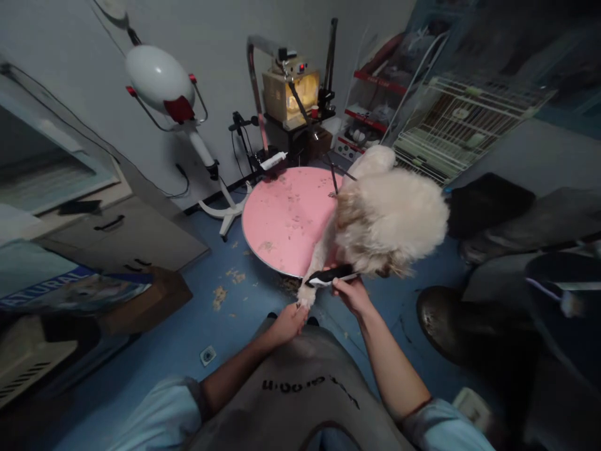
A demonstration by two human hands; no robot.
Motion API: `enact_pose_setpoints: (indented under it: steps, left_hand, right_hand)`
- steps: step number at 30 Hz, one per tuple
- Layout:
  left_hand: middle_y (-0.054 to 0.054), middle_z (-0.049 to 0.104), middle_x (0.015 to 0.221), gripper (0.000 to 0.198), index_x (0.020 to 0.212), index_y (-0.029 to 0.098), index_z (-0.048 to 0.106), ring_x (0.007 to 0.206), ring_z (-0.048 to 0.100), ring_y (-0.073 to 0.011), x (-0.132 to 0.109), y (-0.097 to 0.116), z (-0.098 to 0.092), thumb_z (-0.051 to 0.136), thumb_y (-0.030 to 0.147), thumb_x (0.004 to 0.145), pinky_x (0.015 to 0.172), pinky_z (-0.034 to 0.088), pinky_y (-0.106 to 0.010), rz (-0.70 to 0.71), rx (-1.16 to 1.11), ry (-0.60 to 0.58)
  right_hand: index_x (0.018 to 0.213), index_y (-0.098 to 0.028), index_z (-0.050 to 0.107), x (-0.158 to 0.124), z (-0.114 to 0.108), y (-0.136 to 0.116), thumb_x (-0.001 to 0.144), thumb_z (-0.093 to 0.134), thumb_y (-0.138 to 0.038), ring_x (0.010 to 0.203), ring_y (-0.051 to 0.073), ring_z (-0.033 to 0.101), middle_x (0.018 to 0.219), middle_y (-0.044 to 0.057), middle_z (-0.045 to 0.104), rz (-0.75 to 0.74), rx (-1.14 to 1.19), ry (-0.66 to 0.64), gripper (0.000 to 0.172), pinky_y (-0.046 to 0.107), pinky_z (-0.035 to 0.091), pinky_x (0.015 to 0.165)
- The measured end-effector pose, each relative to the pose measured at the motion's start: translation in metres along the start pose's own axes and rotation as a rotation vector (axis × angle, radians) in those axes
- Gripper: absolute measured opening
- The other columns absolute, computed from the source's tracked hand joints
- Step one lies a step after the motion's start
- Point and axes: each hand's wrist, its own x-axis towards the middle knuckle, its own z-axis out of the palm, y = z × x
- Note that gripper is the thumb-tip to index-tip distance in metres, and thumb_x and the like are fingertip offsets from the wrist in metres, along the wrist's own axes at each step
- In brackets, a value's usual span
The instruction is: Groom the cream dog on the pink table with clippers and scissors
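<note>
A fluffy cream-coloured dog (pixel 399 213) stands at the right side of a round pink table (pixel 267 213), one foreleg stretched towards me over the rim. My left hand (pixel 292 322) is closed around the paw (pixel 307 295) at the end of that leg. In my right hand (pixel 353 294) is a black and white hair clipper (pixel 331 275), its head against the leg just above the paw. Loose tufts of hair lie on the tabletop. The dog's head hides part of its body, and a dark strap runs from the grooming arm beside it.
A white dryer on a stand (pixel 159 81) is at the back left. A lit cabinet (pixel 291 97) stands behind the table. To the right are a wire cage (pixel 464 125) and red-edged shelves (pixel 370 119). Cut hair (pixel 219 297) lies on the blue floor. A cardboard box (pixel 157 300) sits left.
</note>
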Motion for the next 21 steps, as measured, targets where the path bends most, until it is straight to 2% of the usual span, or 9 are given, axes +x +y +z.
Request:
enact_pose_setpoints:
  steps: [3,5,7,9,11,13,16,18,21]
  left_hand:
    - [0.004,0.045,0.056,0.041,0.072,0.02,0.045,0.05,0.043,-0.0117,-0.002,-0.001,0.003,0.039,0.057,0.089,0.053,0.034,-0.027,-0.022,0.049,-0.007]
    - [0.003,0.045,0.059,0.035,0.074,0.019,0.046,0.054,0.045,-0.0125,-0.003,0.0,0.004,0.037,0.048,0.092,0.055,0.034,-0.027,-0.003,0.058,-0.022]
    - [0.003,0.044,0.06,0.032,0.074,0.02,0.045,0.057,0.045,-0.0133,-0.002,0.0,0.006,0.035,0.044,0.094,0.057,0.033,-0.027,0.041,0.06,-0.037]
    - [0.002,0.044,0.06,0.032,0.073,0.02,0.045,0.06,0.045,-0.0143,0.0,0.001,0.007,0.034,0.041,0.095,0.06,0.032,-0.027,0.072,0.088,-0.058]
    - [0.001,0.047,0.061,0.032,0.073,0.019,0.048,0.063,0.048,-0.0156,0.004,0.001,0.01,0.036,0.039,0.095,0.062,0.032,-0.028,0.085,0.096,-0.09]
    - [-0.001,0.052,0.064,0.034,0.075,0.018,0.054,0.067,0.052,-0.0168,0.007,0.001,0.012,0.037,0.038,0.096,0.063,0.032,-0.028,0.094,0.093,-0.119]
    - [-0.006,0.061,0.073,0.035,0.084,0.014,0.062,0.074,0.057,-0.0195,0.011,-0.001,0.014,0.038,0.036,0.097,0.065,0.033,-0.028,0.092,0.108,-0.133]
    - [-0.009,0.065,0.078,0.035,0.088,0.013,0.065,0.076,0.06,-0.0214,0.012,-0.004,0.015,0.04,0.037,0.096,0.066,0.034,-0.029,0.093,0.105,-0.147]
    - [-0.011,0.068,0.082,0.036,0.091,0.014,0.066,0.078,0.062,-0.0229,0.012,-0.009,0.017,0.042,0.04,0.096,0.065,0.034,-0.029,0.105,0.083,-0.176]
  right_hand:
    - [0.092,-0.022,0.06,-0.012,0.019,-0.012,0.065,0.084,-0.04,0.079,0.02,0.07,0.098,0.006,0.074,-0.083,-0.309,-0.114,0.04,0.035,0.057,0.073]
    - [0.093,-0.024,0.054,-0.01,0.033,-0.027,0.069,0.081,-0.04,0.096,0.023,0.07,0.106,0.007,0.073,-0.246,-0.476,-0.103,0.039,0.04,0.056,0.086]
    - [0.097,-0.025,0.05,0.006,0.044,-0.052,0.072,0.078,-0.041,0.099,0.023,0.069,0.109,0.008,0.071,-0.444,-0.631,0.002,0.041,0.042,0.054,0.09]
    - [0.104,-0.023,0.05,0.034,0.052,-0.081,0.072,0.076,-0.043,0.097,0.023,0.068,0.108,0.01,0.069,-0.573,-0.807,0.168,0.045,0.043,0.053,0.091]
    - [0.101,-0.021,0.053,0.067,0.057,-0.107,0.073,0.074,-0.045,0.092,0.025,0.067,0.1,0.01,0.069,-0.533,-1.037,0.285,0.042,0.043,0.053,0.089]
    - [0.098,-0.019,0.057,0.096,0.06,-0.124,0.071,0.074,-0.044,0.091,0.027,0.066,0.096,0.011,0.07,-0.408,-1.237,0.334,0.041,0.045,0.053,0.087]
    - [0.1,-0.015,0.061,0.127,0.064,-0.134,0.068,0.076,-0.043,0.09,0.028,0.065,0.094,0.01,0.07,-0.204,-1.365,0.185,0.045,0.044,0.054,0.085]
    - [0.102,-0.014,0.063,0.142,0.067,-0.136,0.069,0.076,-0.043,0.091,0.028,0.066,0.093,0.009,0.07,-0.124,-1.411,0.102,0.046,0.043,0.054,0.085]
    - [0.107,-0.012,0.064,0.162,0.073,-0.136,0.072,0.075,-0.041,0.096,0.028,0.065,0.094,0.011,0.069,-0.16,-1.524,0.208,0.048,0.043,0.053,0.088]
